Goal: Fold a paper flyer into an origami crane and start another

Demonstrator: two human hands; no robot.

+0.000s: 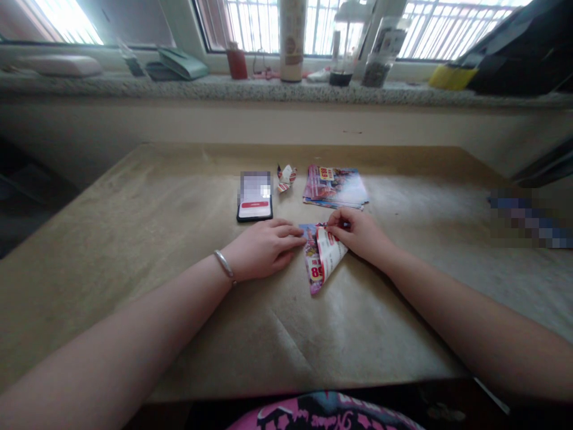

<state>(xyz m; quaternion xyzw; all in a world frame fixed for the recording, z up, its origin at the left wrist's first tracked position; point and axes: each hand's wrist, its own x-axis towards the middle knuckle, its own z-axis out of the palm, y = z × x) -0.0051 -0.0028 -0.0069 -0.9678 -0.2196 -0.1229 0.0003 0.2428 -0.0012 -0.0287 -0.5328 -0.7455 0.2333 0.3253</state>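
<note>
A printed paper flyer lies on the table in front of me, its right side folded over so the white back shows. My right hand pinches the folded edge near the top. At the flyer's left edge, my left hand rests flat on the table, fingers stretched out with the tips touching the paper. A silver bracelet circles the left wrist. Beyond the hands sit a stack of similar flyers, a small folded paper figure and a phone with a lit, partly blurred screen.
A brownish cover lies over the table. On the stone window sill behind it stand a tall cylinder, a red container, clear containers and a yellow object. A blurred item is at the right edge.
</note>
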